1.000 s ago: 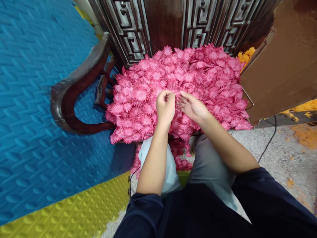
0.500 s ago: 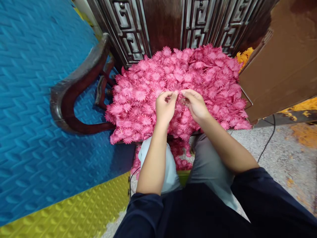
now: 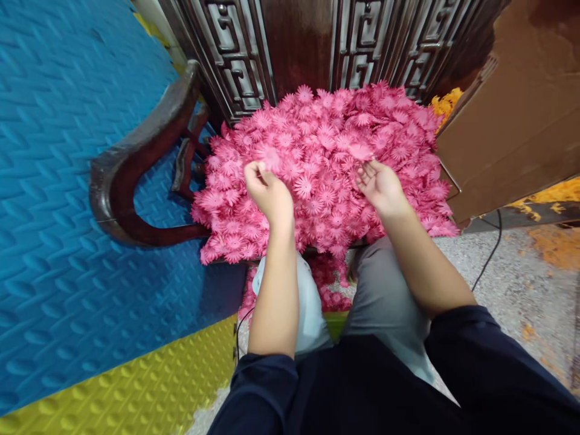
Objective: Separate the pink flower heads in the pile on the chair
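Note:
Below me lies a large heap of pink artificial flowers (image 3: 324,196), flat, with many pointed petals. My left hand (image 3: 270,192) is over the left half of the heap. Its thumb and forefinger are pinched together at the lower edge of a pink flower (image 3: 270,158), which is blurred by motion. My right hand (image 3: 381,186) is over the right half, palm turned inward, with its fingers loosely spread. Just beyond its fingertips is another blurred pink flower (image 3: 361,151); whether a fingertip still touches it I cannot tell.
A curved dark wooden armrest (image 3: 106,187) stands at the left, before blue foam matting (image 3: 49,211). Behind the heap rises a carved wooden backrest (image 3: 299,42). At the right is a cardboard box (image 3: 512,115), with orange pieces (image 3: 446,107) beside it. A black cable (image 3: 492,257) trails on the floor.
My hands were close together over the middle of the heap and have moved apart, left hand leftward, right hand rightward. A pink flower now shows at each hand. My right fingers have spread.

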Motion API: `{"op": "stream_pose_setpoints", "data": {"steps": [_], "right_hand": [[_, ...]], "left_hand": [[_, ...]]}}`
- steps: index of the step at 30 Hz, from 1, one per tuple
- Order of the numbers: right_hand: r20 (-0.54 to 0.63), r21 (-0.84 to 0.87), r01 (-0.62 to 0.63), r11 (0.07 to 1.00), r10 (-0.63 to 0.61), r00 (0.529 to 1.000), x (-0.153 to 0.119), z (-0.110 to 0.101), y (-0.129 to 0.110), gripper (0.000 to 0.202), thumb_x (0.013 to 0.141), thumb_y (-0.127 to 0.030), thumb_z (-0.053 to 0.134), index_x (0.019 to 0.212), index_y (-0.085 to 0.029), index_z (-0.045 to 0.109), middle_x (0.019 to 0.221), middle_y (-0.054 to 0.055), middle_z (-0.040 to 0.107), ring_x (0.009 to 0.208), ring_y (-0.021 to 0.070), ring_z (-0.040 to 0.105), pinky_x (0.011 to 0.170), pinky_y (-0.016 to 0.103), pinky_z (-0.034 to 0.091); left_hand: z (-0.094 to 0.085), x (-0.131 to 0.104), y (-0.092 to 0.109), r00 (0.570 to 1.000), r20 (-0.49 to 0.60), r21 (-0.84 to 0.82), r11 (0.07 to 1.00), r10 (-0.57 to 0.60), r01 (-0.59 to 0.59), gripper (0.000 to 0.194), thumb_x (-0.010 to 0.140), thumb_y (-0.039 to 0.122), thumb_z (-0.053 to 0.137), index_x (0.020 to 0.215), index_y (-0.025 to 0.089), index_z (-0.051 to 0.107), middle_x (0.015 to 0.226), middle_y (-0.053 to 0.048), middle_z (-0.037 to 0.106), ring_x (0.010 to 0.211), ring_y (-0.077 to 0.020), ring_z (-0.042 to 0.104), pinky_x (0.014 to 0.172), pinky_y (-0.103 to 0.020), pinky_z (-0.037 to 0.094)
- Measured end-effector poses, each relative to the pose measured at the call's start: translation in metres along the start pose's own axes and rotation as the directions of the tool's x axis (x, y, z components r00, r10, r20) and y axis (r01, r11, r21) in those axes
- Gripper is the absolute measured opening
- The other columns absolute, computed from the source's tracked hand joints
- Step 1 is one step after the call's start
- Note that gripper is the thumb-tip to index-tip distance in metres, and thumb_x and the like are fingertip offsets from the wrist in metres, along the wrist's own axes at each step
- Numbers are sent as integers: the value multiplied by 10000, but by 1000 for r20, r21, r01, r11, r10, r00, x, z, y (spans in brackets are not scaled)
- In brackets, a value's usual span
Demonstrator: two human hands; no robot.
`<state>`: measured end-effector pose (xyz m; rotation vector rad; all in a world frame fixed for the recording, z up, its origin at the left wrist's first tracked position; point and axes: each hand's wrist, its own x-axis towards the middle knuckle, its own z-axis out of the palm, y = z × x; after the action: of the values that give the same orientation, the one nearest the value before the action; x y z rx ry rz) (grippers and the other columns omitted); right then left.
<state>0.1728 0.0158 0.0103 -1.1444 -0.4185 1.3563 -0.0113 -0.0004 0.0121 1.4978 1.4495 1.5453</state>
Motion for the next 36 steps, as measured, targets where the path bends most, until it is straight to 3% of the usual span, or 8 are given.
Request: {"op": "stream_pose_setpoints", "data": {"steps": [3,5,9,11,15,18,24,36], "right_hand": [[67,-75,55,996,-50,996,2,-3,2,55,771,-242,605,819,-234,580,777,-55,621,654,70,557,586,201,423],[127,-97,12,995,0,992,-4,2,9,121,734,-247,649,849,-243,611,773,-64,632,651,61,568,580,193,419],[217,-132,-3,991,32,976,-20,15,21,185,658,-278,731,817,-237,645,727,-77,644,623,46,575,568,180,409],[250,-141,19,990,17,968,-25,18,23,217,613,-296,765,790,-226,661,697,-78,644,607,43,571,562,178,399],[315,-145,71,987,-22,949,-26,18,22,215,580,-305,789,745,-212,686,697,-70,659,604,44,559,576,184,405],[358,-142,70,987,-15,934,-27,17,20,185,602,-299,772,748,-220,692,734,-65,671,631,50,561,619,195,433],[413,-172,56,983,20,911,-30,19,18,187,608,-328,769,727,-208,689,724,-56,678,591,62,581,634,219,461],[486,-92,-55,994,93,869,-26,15,19,220,594,-301,818,757,-206,706,703,-69,646,575,35,516,627,203,447]], "left_hand": [[-10,4,-3,999,-46,41,999,28,-26,117,880,327,564,817,230,544,862,-25,598,1048,-176,561,921,-359,402],[-14,2,-3,983,-185,83,997,7,8,30,870,251,568,855,234,549,909,-31,592,1046,-179,554,933,-371,395],[-8,-7,4,840,-542,236,962,13,138,245,748,77,618,936,225,566,1074,-71,550,1099,-233,514,1010,-420,356],[0,-13,11,858,-508,293,952,71,94,211,738,114,654,900,237,601,1101,-74,533,1157,-261,474,1038,-434,334],[15,-22,19,973,-207,269,962,97,-38,93,775,325,694,768,235,670,946,-53,581,1022,-236,529,1015,-421,355],[20,-22,17,996,-62,177,983,66,-54,114,747,351,725,752,238,714,866,-35,608,913,-193,568,943,-363,413],[19,-19,9,997,-12,73,995,71,-70,62,737,249,730,787,212,737,833,-25,661,800,-148,611,792,-291,474],[19,-21,16,993,-64,10,995,98,-98,63,751,205,706,688,208,698,798,-10,668,809,-133,631,828,-265,482]]}}
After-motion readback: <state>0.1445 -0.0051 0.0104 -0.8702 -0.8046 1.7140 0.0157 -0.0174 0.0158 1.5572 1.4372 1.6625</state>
